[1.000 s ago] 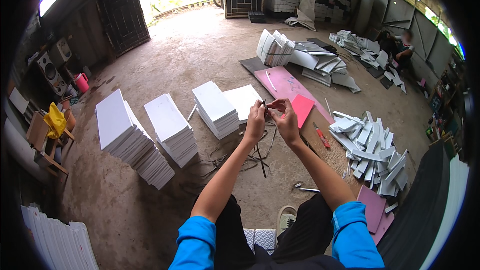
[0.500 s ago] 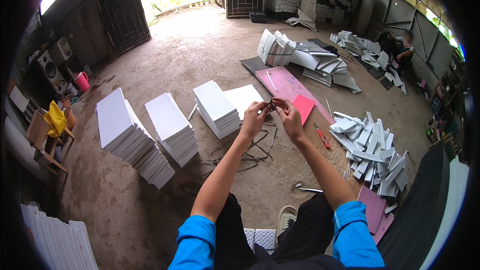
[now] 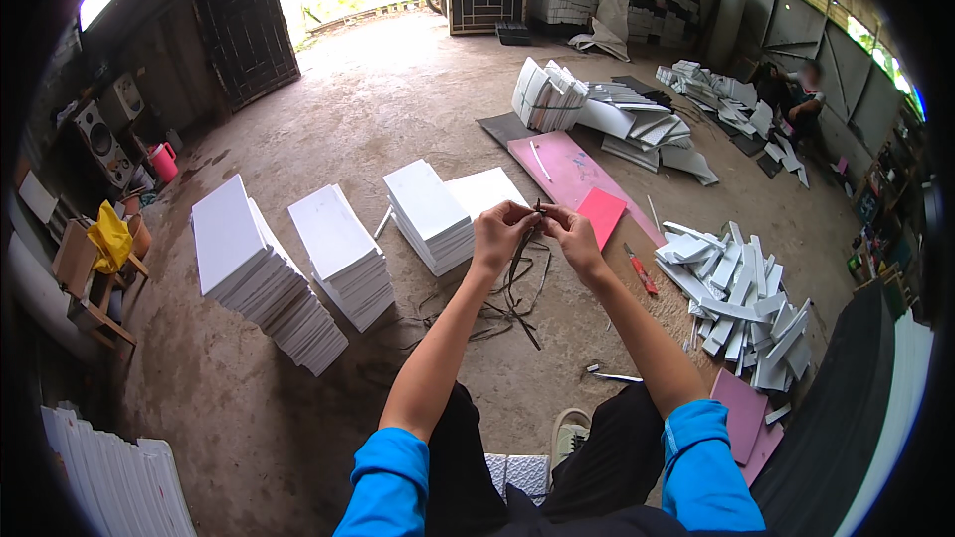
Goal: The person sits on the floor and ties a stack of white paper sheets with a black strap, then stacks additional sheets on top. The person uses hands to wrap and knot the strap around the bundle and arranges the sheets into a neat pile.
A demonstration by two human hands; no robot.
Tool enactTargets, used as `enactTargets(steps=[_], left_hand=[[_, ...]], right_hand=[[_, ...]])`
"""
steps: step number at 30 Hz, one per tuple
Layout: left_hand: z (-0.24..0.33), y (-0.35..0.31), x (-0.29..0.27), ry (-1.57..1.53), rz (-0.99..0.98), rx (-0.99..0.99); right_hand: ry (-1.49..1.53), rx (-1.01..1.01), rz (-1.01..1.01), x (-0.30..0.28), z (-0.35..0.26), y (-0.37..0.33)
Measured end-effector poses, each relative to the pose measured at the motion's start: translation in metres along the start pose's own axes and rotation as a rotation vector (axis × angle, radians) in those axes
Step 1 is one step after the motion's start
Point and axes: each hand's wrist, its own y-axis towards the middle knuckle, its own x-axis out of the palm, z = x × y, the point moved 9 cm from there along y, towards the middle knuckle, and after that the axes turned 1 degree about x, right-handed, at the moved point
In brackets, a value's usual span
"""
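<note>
My left hand (image 3: pixel 502 232) and my right hand (image 3: pixel 573 236) meet in front of me, fingers pinched close together on a thin black strip (image 3: pixel 516 264). A short end of the strip pokes up between the fingertips, and longer lengths hang below toward a loose tangle of black strips (image 3: pixel 487 313) on the floor. Just beyond my hands lie a flat white sheet (image 3: pixel 487 189) and a red sheet (image 3: pixel 601 214). Left of them stands a stack of white foam boards (image 3: pixel 430 214). A red cutter knife (image 3: pixel 642 270) rests to the right of my right hand.
Two more white stacks (image 3: pixel 338 249) (image 3: pixel 261 268) stand farther left. On the right lies a heap of white offcuts (image 3: pixel 741 298). A pink board (image 3: pixel 567 167) and a tied white bundle (image 3: pixel 550 96) are beyond. Another person (image 3: pixel 804 99) sits at the far right.
My hands have shifted slightly, with the left hand now turned closer against the right. More of the black strip now hangs straight down below them.
</note>
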Motion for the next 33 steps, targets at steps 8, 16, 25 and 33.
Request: enactTargets(steps=[8,16,25,33], left_hand=[[-0.028,-0.007,0.022,-0.442,-0.161,-0.377],[-0.027,-0.038,0.049,-1.016,-0.685,-0.678],[-0.027,-0.028,0.03,-0.531,-0.503,-0.559],[-0.015,-0.017,0.03,-0.173,-0.053,-0.244]], right_hand=[[-0.629,-0.42,0.252,-0.011,-0.078,-0.027],[-0.695,-0.937,0.198,0.01,-0.127,-0.053],[-0.432,-0.427,0.081,-0.003,-0.076,-0.023],[-0.699,-0.459,0.154,-0.012,-0.063,-0.017]])
